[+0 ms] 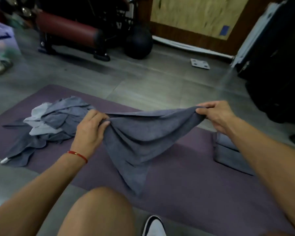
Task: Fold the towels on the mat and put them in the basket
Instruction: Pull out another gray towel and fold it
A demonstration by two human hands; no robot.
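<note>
One grey towel (140, 138) held up over the middle of the purple mat (186, 193), stretched between both hands, its lower corner hanging down toward the mat's near edge. Left hand (90, 130) pinches one bunched top corner; right hand (216, 114) pinches the other. One loose heap of unfolded towels (54, 123) at the mat's left end, dark and pale grey mixed; count within the heap cannot be told. One folded stack (228, 154) at the right end, partly hidden behind the right forearm. Basket not identifiable. One shoe (154, 226), cut off by the bottom edge.
</note>
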